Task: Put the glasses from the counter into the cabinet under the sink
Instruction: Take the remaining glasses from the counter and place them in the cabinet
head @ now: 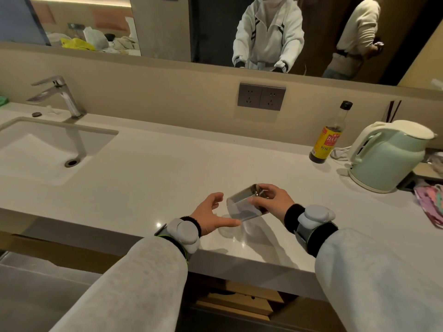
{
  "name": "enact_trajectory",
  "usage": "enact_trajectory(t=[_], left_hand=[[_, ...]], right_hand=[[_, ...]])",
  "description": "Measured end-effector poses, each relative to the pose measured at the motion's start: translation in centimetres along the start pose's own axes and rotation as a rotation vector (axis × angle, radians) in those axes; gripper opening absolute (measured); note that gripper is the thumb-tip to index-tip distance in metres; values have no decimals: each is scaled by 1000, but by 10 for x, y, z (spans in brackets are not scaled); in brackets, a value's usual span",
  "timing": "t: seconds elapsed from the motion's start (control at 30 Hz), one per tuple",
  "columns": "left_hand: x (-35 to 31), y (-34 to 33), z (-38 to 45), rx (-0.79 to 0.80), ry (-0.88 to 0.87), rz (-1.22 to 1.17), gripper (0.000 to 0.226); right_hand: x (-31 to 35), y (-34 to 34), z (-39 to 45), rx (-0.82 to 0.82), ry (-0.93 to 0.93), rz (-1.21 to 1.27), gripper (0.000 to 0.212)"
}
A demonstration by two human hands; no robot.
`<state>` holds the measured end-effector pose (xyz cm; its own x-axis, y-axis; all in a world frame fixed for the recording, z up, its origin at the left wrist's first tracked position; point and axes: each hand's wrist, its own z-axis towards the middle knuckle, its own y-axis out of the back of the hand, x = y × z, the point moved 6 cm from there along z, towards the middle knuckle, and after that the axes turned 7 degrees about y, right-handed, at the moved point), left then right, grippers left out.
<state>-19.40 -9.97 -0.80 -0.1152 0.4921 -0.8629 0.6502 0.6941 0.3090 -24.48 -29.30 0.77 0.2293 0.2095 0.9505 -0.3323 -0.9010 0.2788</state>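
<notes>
A clear drinking glass [242, 204] is held tilted on its side just above the white counter [167, 178], near the front edge. My right hand [273, 200] grips it at its base end. My left hand [212, 215] is spread open right beside the glass's rim, its thumb under the rim; whether it touches the glass I cannot tell. Below the counter's front edge, part of an open wooden cabinet [237, 300] shows between my sleeves.
A sink [48, 149] with a chrome faucet [60, 94] sits at the left. A dark sauce bottle [328, 135] and a pale green kettle [388, 154] stand at the right, with cloth [431, 204] beyond. A mirror and wall sockets [261, 97] back the counter.
</notes>
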Motion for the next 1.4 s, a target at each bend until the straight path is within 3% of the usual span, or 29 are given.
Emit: enact_trajectory(t=[0.2, 0.43, 0.63, 0.77, 0.9, 1.0, 1.27, 1.4], left_hand=[[-15, -9, -4, 0, -25, 1, 99], [-26, -11, -12, 3, -69, -20, 74], [-38, -5, -15, -18, -105, 185, 79], [-40, 2, -18, -54, -121, 271, 84], [-41, 5, -22, -100, -121, 306, 86], [-44, 3, -26, -115, -134, 361, 88], [-40, -2, -33, -91, -126, 428, 89], [-38, -6, -37, -75, -142, 425, 88]], right_hand=[[-1, -14, -19, 78, -83, 447, 42], [-14, -20, -34, 184, -161, 592, 61], [-19, -19, -43, 294, -145, 440, 65], [-19, -13, -44, 355, -26, 66, 93], [-12, -29, -50, 421, 92, -189, 101], [-7, -38, -53, 377, 140, -232, 89], [-9, -58, -61, 374, 151, -160, 101], [-16, -60, -63, 286, 146, -131, 88]])
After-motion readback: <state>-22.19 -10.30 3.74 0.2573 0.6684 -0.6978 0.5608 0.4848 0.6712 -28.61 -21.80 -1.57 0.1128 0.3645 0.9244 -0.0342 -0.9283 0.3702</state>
